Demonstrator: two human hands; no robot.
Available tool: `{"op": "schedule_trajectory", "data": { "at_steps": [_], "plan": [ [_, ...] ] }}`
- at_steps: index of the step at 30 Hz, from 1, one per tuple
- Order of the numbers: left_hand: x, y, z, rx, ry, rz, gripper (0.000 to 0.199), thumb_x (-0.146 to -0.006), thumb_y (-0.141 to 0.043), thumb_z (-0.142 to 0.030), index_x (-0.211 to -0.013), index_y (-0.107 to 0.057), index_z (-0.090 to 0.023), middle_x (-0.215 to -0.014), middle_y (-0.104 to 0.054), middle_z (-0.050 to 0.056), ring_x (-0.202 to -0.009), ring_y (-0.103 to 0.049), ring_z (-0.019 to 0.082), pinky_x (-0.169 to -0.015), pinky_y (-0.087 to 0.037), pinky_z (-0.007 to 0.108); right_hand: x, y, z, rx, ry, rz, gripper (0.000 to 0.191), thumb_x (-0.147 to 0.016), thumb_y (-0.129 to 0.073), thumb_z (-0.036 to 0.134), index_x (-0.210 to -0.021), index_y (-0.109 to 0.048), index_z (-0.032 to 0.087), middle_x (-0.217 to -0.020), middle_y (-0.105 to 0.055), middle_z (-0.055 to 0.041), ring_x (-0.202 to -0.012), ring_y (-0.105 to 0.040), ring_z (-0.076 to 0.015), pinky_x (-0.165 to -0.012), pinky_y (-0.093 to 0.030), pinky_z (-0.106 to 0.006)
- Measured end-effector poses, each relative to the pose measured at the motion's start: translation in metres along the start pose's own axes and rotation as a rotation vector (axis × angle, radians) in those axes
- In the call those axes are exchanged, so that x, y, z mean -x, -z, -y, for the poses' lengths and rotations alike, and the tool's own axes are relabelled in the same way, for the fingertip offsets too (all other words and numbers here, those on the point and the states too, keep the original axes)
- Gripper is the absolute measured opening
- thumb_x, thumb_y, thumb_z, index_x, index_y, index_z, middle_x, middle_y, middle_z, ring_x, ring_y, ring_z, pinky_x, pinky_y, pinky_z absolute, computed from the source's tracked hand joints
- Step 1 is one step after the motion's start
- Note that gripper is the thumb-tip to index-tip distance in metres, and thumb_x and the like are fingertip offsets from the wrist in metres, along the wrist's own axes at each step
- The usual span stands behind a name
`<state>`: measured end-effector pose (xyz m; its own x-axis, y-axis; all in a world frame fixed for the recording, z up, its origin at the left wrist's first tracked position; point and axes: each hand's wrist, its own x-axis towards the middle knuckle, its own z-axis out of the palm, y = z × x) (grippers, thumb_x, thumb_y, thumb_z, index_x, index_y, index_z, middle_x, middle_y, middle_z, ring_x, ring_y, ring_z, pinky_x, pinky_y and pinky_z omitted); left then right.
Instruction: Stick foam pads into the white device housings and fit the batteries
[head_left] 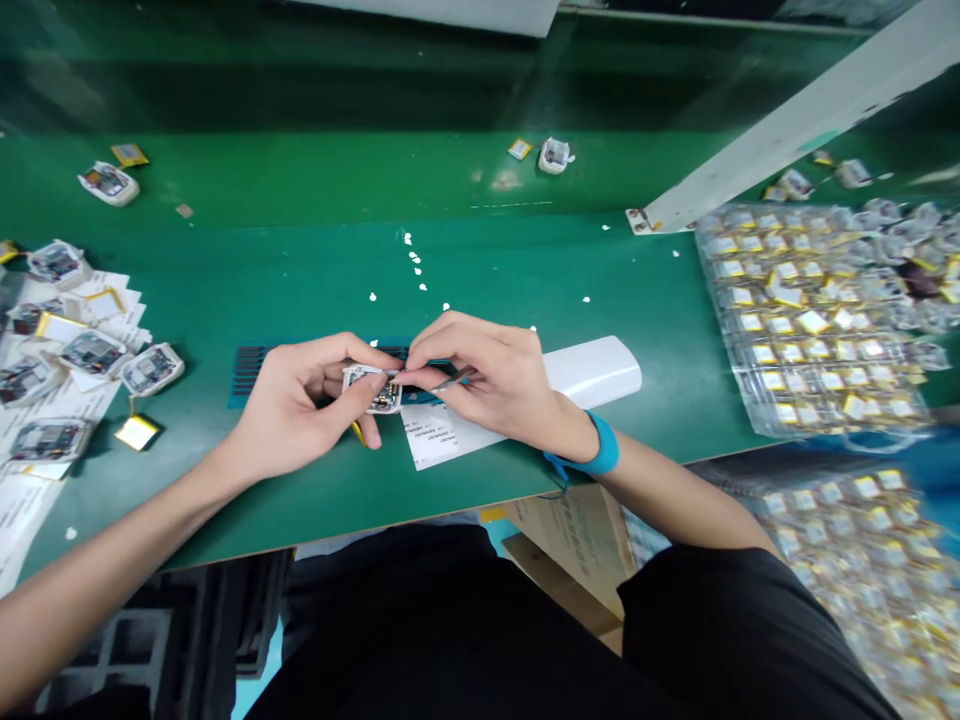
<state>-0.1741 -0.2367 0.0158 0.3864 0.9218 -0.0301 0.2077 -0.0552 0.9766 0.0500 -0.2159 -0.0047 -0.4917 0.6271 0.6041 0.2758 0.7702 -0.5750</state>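
A white-framed circuit board module (373, 390) sits above the green desk (480, 270), gripped between the thumb and fingers of the left hand (300, 405). The right hand (480, 375) pinches slim metal tweezers (454, 380), their tips at the module, and a blue wrist strap (600, 448) circles that wrist. Just below the hands lies a printed white label sheet (442, 437), beside a rounded white block (592, 372). Farther left, similar modules rest on loose papers (67, 345); to the right spread clear trays of yellow-tagged battery packs (814, 320).
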Motion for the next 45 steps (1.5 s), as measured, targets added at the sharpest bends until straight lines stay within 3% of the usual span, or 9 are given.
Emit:
{"op": "schedule_trajectory", "data": {
  "at_steps": [6,10,16,21,25,27,32,39,45],
  "plan": [
    [-0.002,0.001,-0.001,0.211,0.099,0.059,0.032,-0.091,-0.084,-0.049,-0.091,-0.072,-0.02,-0.065,-0.074,0.0,-0.043,-0.072,0.021,-0.039,-0.059,0.027,0.008,0.001,0.001,0.229,0.088,-0.006,0.018,-0.106,-0.062,0.013,-0.112,-0.075,0.023,-0.103,-0.082,0.0014,-0.084,-0.077,-0.0069,-0.061,-0.053,-0.017],
    [0.0,-0.003,-0.002,0.167,0.099,0.008,0.028,-0.091,-0.084,-0.043,-0.086,-0.07,-0.02,-0.063,-0.071,-0.002,-0.041,-0.07,0.019,-0.039,-0.059,0.025,0.013,0.001,-0.001,0.456,0.191,-0.002,0.034,-0.104,-0.056,0.007,-0.124,-0.075,0.027,-0.104,-0.083,0.0036,-0.08,-0.075,-0.0058,-0.051,-0.046,-0.018],
    [0.0,-0.005,-0.004,0.188,0.142,0.016,0.024,-0.092,-0.082,-0.041,-0.086,-0.07,-0.021,-0.06,-0.071,-0.002,-0.04,-0.071,0.02,-0.038,-0.059,0.025,0.015,0.006,-0.002,0.539,0.274,0.106,0.03,-0.109,-0.054,0.015,-0.133,-0.069,0.022,-0.11,-0.082,-0.001,-0.079,-0.074,-0.0085,-0.055,-0.05,-0.022],
    [0.0,-0.005,-0.003,0.2,0.164,0.018,0.024,-0.093,-0.08,-0.042,-0.086,-0.071,-0.021,-0.062,-0.075,0.0,-0.038,-0.069,0.02,-0.04,-0.061,0.027,0.011,0.006,-0.001,0.602,0.198,0.146,0.026,-0.106,-0.05,0.008,-0.115,-0.071,0.02,-0.097,-0.08,0.0021,-0.068,-0.069,-0.0067,-0.048,-0.041,-0.023],
    [0.001,-0.005,-0.004,0.229,0.166,-0.028,0.015,-0.093,-0.077,-0.033,-0.093,-0.069,-0.02,-0.063,-0.077,0.0,-0.04,-0.071,0.02,-0.041,-0.061,0.027,0.009,0.004,-0.001,0.582,0.016,0.013,0.044,-0.101,-0.043,0.0,-0.13,-0.069,0.018,-0.115,-0.083,-0.0016,-0.087,-0.077,-0.008,-0.054,-0.048,-0.018],
    [0.002,-0.006,-0.004,0.226,0.156,-0.045,0.014,-0.092,-0.076,-0.029,-0.094,-0.065,-0.022,-0.062,-0.076,-0.001,-0.043,-0.073,0.021,-0.043,-0.06,0.026,0.01,0.005,-0.002,0.527,0.05,0.046,0.046,-0.103,-0.046,0.002,-0.139,-0.066,0.022,-0.125,-0.082,-0.0019,-0.097,-0.079,-0.0094,-0.059,-0.052,-0.017],
    [0.004,-0.007,-0.001,0.185,0.154,-0.04,0.019,-0.091,-0.076,-0.031,-0.094,-0.058,-0.026,-0.056,-0.07,-0.005,-0.046,-0.075,0.022,-0.04,-0.057,0.027,0.017,0.009,-0.006,0.459,0.194,0.139,0.027,-0.108,-0.06,0.015,-0.132,-0.071,0.021,-0.111,-0.084,-0.0005,-0.082,-0.078,-0.0091,-0.059,-0.052,-0.019],
    [0.005,-0.01,0.001,0.148,0.178,-0.105,0.023,-0.09,-0.077,-0.035,-0.091,-0.057,-0.025,-0.064,-0.073,-0.004,-0.049,-0.077,0.023,-0.044,-0.062,0.029,0.014,0.008,0.001,0.469,0.223,0.106,0.021,-0.11,-0.055,0.013,-0.123,-0.071,0.018,-0.108,-0.086,-0.0012,-0.087,-0.081,-0.0089,-0.06,-0.055,-0.018],
    [0.017,-0.023,0.0,0.045,0.004,-0.232,0.017,-0.093,-0.072,-0.023,-0.092,-0.055,-0.026,-0.068,-0.075,-0.006,-0.054,-0.078,0.018,-0.048,-0.063,0.023,0.016,0.0,0.01,0.509,0.194,0.088,0.022,-0.107,-0.056,0.013,-0.12,-0.072,0.019,-0.102,-0.087,0.001,-0.084,-0.082,-0.0108,-0.06,-0.061,-0.02]
  ]
}}
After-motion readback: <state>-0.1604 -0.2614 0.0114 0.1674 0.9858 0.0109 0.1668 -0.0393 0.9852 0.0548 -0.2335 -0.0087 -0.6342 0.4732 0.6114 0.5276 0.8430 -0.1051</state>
